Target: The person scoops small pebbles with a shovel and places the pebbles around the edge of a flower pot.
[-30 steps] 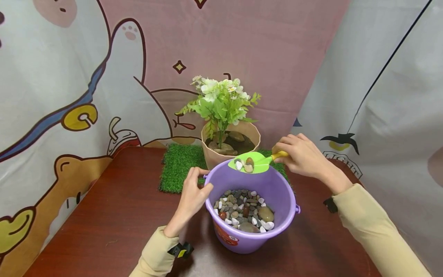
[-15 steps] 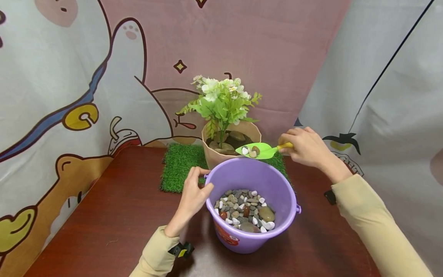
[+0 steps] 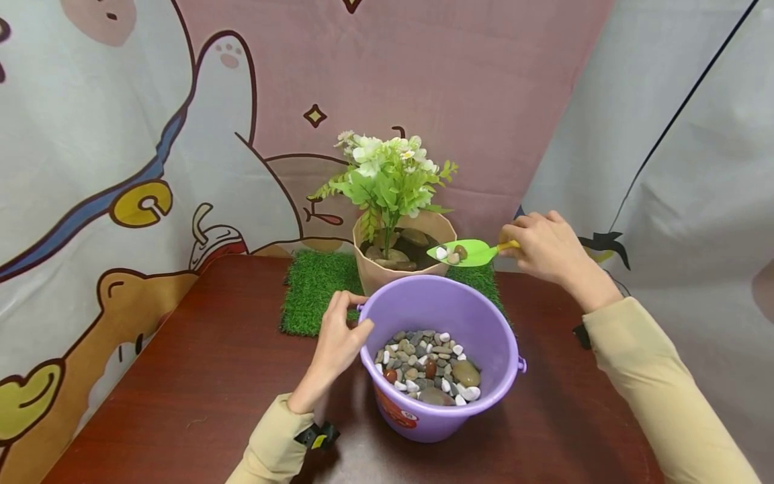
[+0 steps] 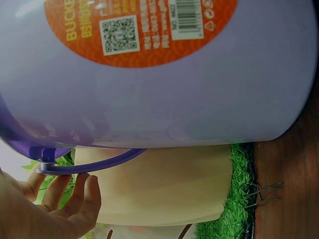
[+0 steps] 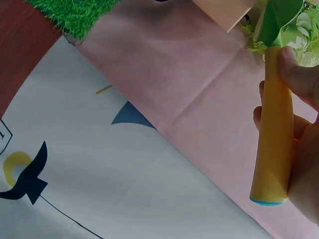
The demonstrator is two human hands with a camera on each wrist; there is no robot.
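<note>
The right hand [image 3: 538, 247] grasps a yellow-handled, leaf-green plastic trowel [image 3: 480, 253] bearing small pebbles [image 3: 453, 257] at the right rim of a beige faceted flowerpot [image 3: 376, 277]. The left hand [image 3: 336, 344] grips a round purple plastic bucket [image 3: 459, 296] of mixed stones [image 3: 431, 368] by its left side

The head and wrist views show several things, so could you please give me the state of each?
Purple bucket, upright, partly filled with pebbles.
Bucket handle, hanging down.
Green trowel, loaded with a few pebbles.
Beige flower pot, upright, stones inside.
Flowering plant, upright in the pot.
Artificial grass mat, flat beneath the pot.
Left hand, holding the bucket's rim.
Right hand, gripping the trowel.
</note>
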